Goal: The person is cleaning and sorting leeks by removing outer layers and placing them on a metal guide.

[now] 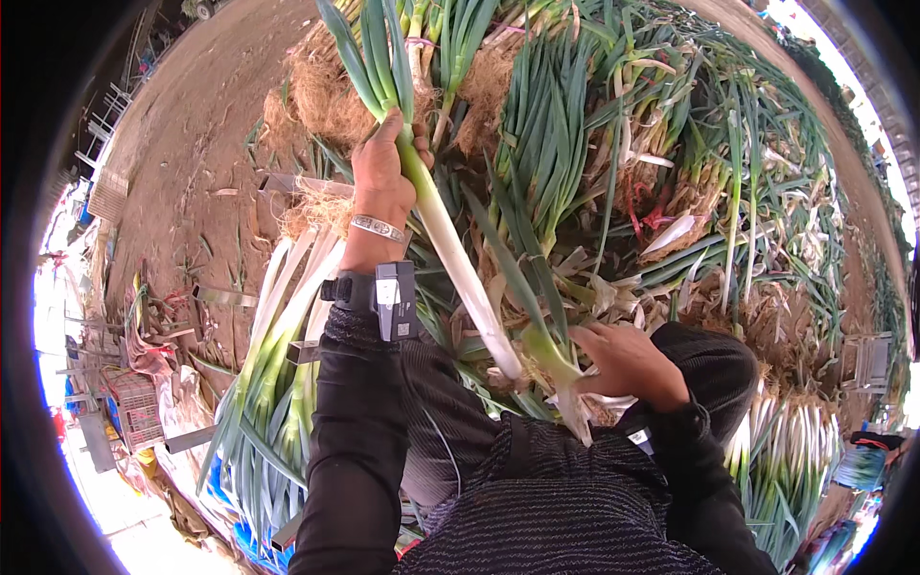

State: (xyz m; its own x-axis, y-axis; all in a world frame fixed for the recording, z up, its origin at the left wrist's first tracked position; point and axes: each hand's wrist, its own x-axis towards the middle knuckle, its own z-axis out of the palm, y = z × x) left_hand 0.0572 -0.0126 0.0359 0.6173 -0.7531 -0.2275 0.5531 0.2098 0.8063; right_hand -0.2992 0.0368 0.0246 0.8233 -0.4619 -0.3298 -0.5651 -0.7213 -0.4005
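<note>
My left hand [383,182] is closed round a long green onion [446,230], just below where its leaves fan out. The onion slants down to the right, its smooth white root end hanging above my lap. My right hand [628,362] pinches a stripped outer leaf [546,353] beside that end. The leaf's green blades point up and away, and its pale torn sheath hangs below my fingers. Whether the leaf still touches the onion's root end, I cannot tell.
Untrimmed green onions with shaggy roots [326,91] lie ahead, and a broad heap [546,125] spreads to the right. White-stalked onions rest in a metal-framed rack [278,326] at my left. Another bundle [781,436] sits at my right. Dry peelings [613,292] litter the ground.
</note>
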